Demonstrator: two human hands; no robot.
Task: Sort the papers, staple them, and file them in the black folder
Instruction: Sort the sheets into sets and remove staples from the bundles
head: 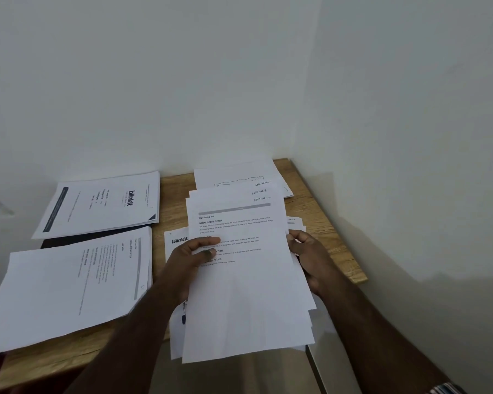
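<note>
Head view: left hand (192,253) and right hand (308,255) both grip a loose sheaf (245,280) at centre frame, thumbs on top. Sorted stacks (97,203) lie at left, covering the black folder (97,237). Risk: the sheaf is fanned and unstapled, so pages may slip or mix between sections.
</note>
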